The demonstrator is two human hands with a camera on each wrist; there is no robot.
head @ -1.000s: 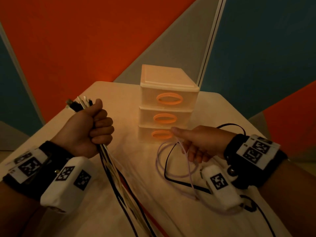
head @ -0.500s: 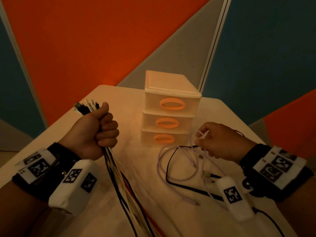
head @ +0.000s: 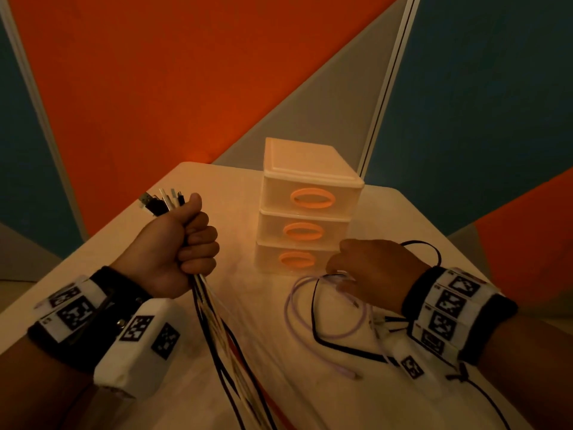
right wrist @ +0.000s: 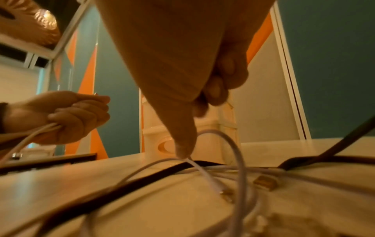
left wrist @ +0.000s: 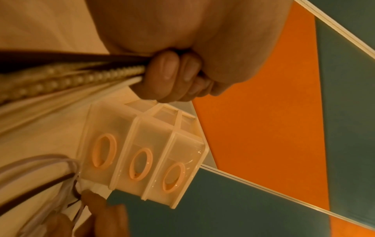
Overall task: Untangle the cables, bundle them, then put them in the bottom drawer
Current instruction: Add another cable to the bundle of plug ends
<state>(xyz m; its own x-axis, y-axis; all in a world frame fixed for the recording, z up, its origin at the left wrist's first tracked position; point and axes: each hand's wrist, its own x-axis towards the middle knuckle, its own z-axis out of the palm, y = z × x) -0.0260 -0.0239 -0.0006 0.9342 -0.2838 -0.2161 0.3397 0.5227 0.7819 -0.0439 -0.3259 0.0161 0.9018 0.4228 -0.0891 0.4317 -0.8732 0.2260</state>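
You are standing in what looks like a staged studio or office corner rather than a home, with partition walls (head: 155,88) painted in bold orange, teal and grey triangles, white trim strips (head: 387,82) between panels, and a plain pale tabletop (head: 217,187) set against them.

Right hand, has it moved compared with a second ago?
Yes. The right hand has dropped from beside the bottom drawer's handle to the loose cables lying on the table, right of the drawer unit.

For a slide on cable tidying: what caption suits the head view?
Left hand grips a cable bundle while the right hand reaches into loose cables before a three-drawer organizer.
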